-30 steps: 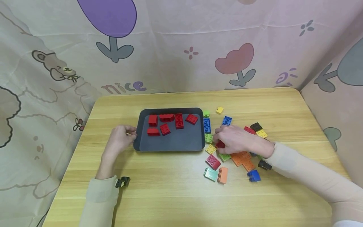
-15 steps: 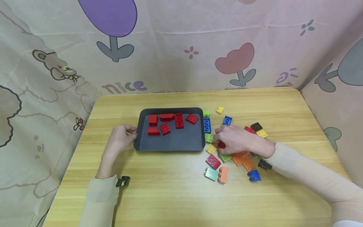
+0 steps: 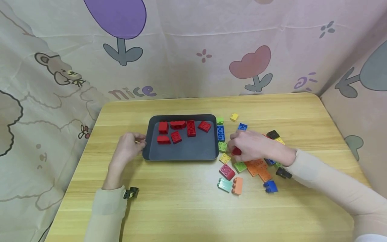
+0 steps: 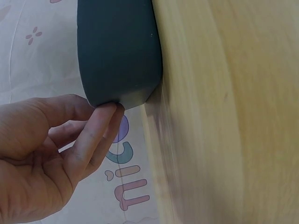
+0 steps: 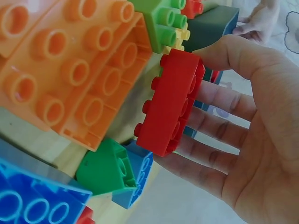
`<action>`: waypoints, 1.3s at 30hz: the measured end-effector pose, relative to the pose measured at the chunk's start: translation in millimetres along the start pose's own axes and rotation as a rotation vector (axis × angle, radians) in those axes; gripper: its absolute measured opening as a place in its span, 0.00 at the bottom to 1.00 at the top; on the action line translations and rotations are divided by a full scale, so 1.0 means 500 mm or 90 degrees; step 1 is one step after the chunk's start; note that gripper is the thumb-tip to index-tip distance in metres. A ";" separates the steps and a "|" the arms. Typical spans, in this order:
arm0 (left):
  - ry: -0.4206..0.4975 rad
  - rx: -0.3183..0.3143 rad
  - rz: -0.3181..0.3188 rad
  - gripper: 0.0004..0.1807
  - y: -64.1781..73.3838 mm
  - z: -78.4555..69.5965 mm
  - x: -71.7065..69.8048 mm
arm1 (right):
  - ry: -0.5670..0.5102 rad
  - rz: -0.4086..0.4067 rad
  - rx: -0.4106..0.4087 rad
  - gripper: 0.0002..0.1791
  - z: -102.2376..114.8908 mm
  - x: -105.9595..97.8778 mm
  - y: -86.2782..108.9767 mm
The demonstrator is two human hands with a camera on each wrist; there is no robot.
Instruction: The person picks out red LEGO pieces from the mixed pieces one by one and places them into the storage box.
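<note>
Between the thumb and fingers of my right hand (image 3: 246,145) is a long red toy brick (image 5: 169,102), its studs facing left in the right wrist view. The hand is over the loose bricks to the right of the dark grey tray (image 3: 181,154). My left hand (image 3: 129,147) pinches the tray's left rim; in the left wrist view the thumb and fingertips meet at the tray's corner (image 4: 119,70). Inside the tray lie several red bricks, among them an arched one (image 3: 177,125) and a square one (image 3: 176,137).
Around the right hand lie orange bricks (image 5: 51,60), a green sloped brick (image 5: 105,168), blue bricks (image 3: 270,187), a mint brick (image 3: 225,185) and a dark red brick (image 3: 227,171). A yellow brick (image 3: 234,117) sits farther back. A patterned curtain (image 3: 187,50) hangs behind the wooden table (image 3: 181,205).
My right hand has risen slightly with the red brick, shifting a little away over the pile. More of the orange and blue bricks below shows. My left hand and the tray stay put.
</note>
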State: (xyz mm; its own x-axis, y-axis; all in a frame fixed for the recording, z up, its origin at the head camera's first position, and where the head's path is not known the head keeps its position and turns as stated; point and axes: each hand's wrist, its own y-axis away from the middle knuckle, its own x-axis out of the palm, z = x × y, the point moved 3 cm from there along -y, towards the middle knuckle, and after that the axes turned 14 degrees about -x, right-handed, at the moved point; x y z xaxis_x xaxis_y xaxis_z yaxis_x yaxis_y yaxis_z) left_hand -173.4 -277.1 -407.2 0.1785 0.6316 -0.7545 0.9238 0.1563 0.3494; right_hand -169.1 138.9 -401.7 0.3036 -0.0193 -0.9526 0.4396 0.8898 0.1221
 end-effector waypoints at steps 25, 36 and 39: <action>0.005 -0.009 0.005 0.15 0.000 -0.001 0.001 | 0.088 -0.052 -0.017 0.09 0.015 -0.082 -0.018; -0.002 -0.006 0.000 0.15 -0.001 -0.001 0.000 | 0.130 -0.078 -0.029 0.07 0.027 -0.119 -0.027; -0.003 -0.007 -0.001 0.15 -0.001 0.000 0.000 | 0.132 -0.089 -0.034 0.08 0.030 -0.128 -0.032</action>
State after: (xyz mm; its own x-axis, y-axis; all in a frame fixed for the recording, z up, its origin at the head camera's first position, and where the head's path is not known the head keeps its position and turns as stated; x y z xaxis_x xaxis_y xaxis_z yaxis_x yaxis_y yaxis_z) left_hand -174.0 -277.1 -407.2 0.1790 0.6277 -0.7576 0.9204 0.1653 0.3544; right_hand -183.1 119.1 -338.3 0.0601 -0.0547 -0.9967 0.4175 0.9084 -0.0247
